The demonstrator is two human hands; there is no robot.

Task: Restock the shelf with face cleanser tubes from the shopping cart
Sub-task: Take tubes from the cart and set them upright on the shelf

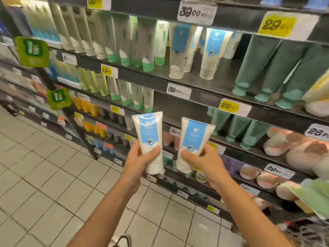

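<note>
The left hand [142,157] grips a white tube [151,129] with a pale-blue label, cap down; the right hand [204,159] grips a matching tube [194,136]. Label print is too blurred to read.

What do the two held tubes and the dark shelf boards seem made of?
The left tube, in the left hand, and the right tube, in the right hand: probably soft plastic, matte white with pale blue labels; flat crimped top ends suggest squeeze tubes. Shelf boards: likely painted metal, dark, with a dull sheen under the light.
</note>
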